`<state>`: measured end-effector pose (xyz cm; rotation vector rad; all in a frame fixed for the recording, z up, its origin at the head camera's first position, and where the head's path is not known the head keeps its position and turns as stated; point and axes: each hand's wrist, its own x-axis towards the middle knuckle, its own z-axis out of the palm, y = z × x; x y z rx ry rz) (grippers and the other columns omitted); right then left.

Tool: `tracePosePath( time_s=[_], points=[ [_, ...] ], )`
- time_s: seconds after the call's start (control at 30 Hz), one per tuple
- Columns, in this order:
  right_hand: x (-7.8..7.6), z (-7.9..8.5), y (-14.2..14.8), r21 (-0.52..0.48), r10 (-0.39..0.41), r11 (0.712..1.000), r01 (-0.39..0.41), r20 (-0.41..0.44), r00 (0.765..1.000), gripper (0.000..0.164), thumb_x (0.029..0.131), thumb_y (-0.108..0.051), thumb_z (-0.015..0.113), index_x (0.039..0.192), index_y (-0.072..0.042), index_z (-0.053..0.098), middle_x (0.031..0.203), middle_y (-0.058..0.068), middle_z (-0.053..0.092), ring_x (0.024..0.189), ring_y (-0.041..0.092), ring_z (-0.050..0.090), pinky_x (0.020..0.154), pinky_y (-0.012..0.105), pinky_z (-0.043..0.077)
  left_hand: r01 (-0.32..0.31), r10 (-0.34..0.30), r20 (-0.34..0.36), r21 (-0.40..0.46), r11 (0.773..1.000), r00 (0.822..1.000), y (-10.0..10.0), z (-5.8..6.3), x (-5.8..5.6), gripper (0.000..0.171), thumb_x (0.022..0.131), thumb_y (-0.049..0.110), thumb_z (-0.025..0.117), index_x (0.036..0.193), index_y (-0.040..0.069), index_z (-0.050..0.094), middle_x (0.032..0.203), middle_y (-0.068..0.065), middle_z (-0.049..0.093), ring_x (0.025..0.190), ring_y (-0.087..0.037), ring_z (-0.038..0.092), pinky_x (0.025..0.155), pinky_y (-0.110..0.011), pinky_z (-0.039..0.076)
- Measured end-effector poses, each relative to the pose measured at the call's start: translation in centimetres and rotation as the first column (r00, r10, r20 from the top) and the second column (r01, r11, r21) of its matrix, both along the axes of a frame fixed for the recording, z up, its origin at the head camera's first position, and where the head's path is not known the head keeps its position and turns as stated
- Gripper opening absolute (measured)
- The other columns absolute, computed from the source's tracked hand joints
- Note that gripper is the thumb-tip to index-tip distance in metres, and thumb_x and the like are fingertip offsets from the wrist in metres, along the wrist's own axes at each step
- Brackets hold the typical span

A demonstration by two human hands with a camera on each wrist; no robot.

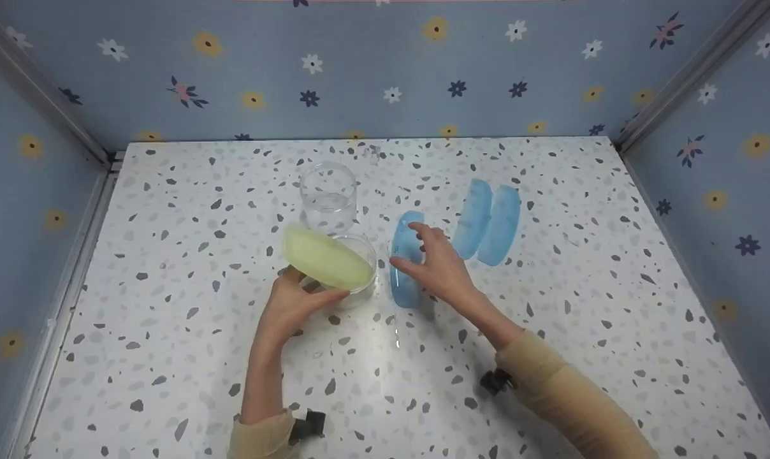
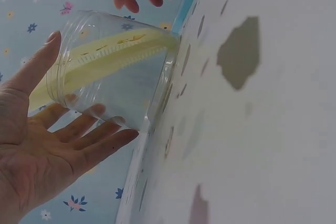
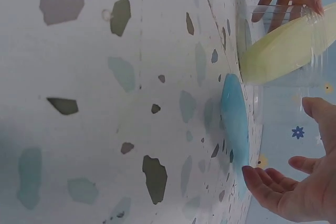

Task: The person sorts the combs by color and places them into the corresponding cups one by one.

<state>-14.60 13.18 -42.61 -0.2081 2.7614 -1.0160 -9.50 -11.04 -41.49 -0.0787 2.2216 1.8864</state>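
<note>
A clear plastic jar (image 2: pixel 126 98) stands on the table. A pale yellow curved piece (image 1: pixel 326 258) leans inside it, its upper end sticking out past the rim. Fine tooth-like ridges show along this piece in the left wrist view. My left hand (image 1: pixel 289 306) holds the jar loosely from the near left side, thumb by the rim and fingers spread along the wall. Above a blue curved piece (image 1: pixel 405 280) lying to the right of the jar hovers my right hand (image 1: pixel 441 264). Its thumb and fingers are spread, with nothing between them.
Behind the first jar is a second clear jar (image 1: pixel 329 197). Two more blue curved pieces, a left one (image 1: pixel 473 220) and a right one (image 1: pixel 501 226), lie side by side at the right. Flowered panels (image 1: pixel 385 70) border the speckled table (image 1: pixel 187 357).
</note>
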Motion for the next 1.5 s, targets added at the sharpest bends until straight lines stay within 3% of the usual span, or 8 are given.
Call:
tracePosePath(
  time_s=[0.07,0.1,0.13,0.2,0.43,0.8,1.17,1.5],
  points=[
    [-1.8,-3.8,0.0,0.081,-0.053,0.995,0.053,0.001,0.999,0.081,0.093,-0.057,0.068,0.156,-0.014,0.040,0.148,0.019,0.050,0.128,0.035,0.059,0.099,0.048,0.057,0.013,-0.013,0.012,-0.015,1.000,1.000,-1.3,-4.9,-1.7,0.083,0.084,0.022,0.085,0.152,0.001,0.042,0.151,-0.023,0.050,0.143,-0.045,0.048,0.121,-0.054,0.042],
    [-2.6,-5.4,0.0,0.110,-0.071,0.991,0.070,0.002,0.998,0.080,0.093,-0.048,0.072,0.157,-0.014,0.039,0.151,0.020,0.049,0.129,0.036,0.059,0.101,0.052,0.056,0.005,-0.004,0.024,-0.018,1.000,1.000,-1.8,-6.7,-2.4,0.086,0.083,0.025,0.087,0.153,0.005,0.042,0.153,-0.021,0.050,0.145,-0.043,0.047,0.122,-0.053,0.040],
    [-3.1,-6.7,0.1,0.137,-0.084,0.987,0.086,-0.022,0.996,0.080,0.091,-0.048,0.074,0.156,-0.016,0.040,0.150,0.018,0.050,0.127,0.034,0.060,0.100,0.051,0.056,0.008,-0.008,0.014,-0.015,1.000,1.000,-2.2,-8.1,-2.9,0.091,0.080,0.031,0.089,0.154,0.007,0.041,0.154,-0.020,0.049,0.145,-0.042,0.046,0.122,-0.052,0.041],
    [-3.5,-7.5,0.1,0.179,-0.087,0.980,0.091,-0.030,0.996,0.082,0.090,-0.049,0.074,0.157,-0.018,0.039,0.149,0.019,0.050,0.128,0.034,0.059,0.101,0.053,0.055,-0.029,0.029,0.011,-0.022,0.999,1.000,-2.5,-9.4,-3.3,0.094,0.076,0.035,0.092,0.153,0.011,0.043,0.152,-0.017,0.052,0.144,-0.039,0.048,0.121,-0.051,0.042],
    [-4.2,-8.2,-0.2,0.276,-0.081,0.958,0.083,-0.016,0.997,0.090,0.087,-0.054,0.076,0.159,-0.018,0.035,0.145,0.022,0.050,0.124,0.038,0.058,0.094,0.056,0.057,-0.141,0.141,0.025,-0.016,0.990,0.990,-3.1,-9.8,-3.5,0.093,0.074,0.033,0.093,0.151,0.013,0.045,0.151,-0.009,0.054,0.147,-0.030,0.046,0.122,-0.047,0.041],
    [-4.6,-8.6,-1.3,0.405,-0.080,0.910,0.085,-0.028,0.996,0.098,0.083,-0.056,0.079,0.158,-0.013,0.033,0.133,0.024,0.051,0.118,0.038,0.055,0.086,0.052,0.059,-0.254,0.253,0.037,0.012,0.967,0.967,-3.9,-9.6,-3.5,0.095,0.075,0.033,0.093,0.152,0.010,0.043,0.150,-0.012,0.053,0.146,-0.029,0.046,0.123,-0.044,0.040],
    [-4.8,-8.6,-1.3,0.438,-0.062,0.897,0.062,-0.014,0.998,0.092,0.084,-0.043,0.078,0.158,-0.009,0.034,0.133,0.024,0.052,0.117,0.038,0.055,0.088,0.052,0.058,-0.376,0.374,0.077,0.007,0.927,0.924,-4.4,-9.4,-3.5,0.098,0.079,0.030,0.090,0.158,0.011,0.035,0.160,-0.015,0.044,0.149,-0.033,0.044,0.122,-0.043,0.042],
    [-4.9,-8.2,-0.7,0.461,-0.058,0.887,0.044,0.017,0.998,0.101,0.080,-0.048,0.082,0.155,-0.001,0.034,0.139,0.027,0.049,0.121,0.044,0.054,0.091,0.056,0.058,-0.448,0.449,-0.010,0.053,0.893,0.894,-4.7,-9.8,-3.4,0.095,0.079,0.029,0.090,0.157,0.011,0.038,0.158,-0.012,0.047,0.153,-0.028,0.038,0.126,-0.044,0.037]
  ],
)
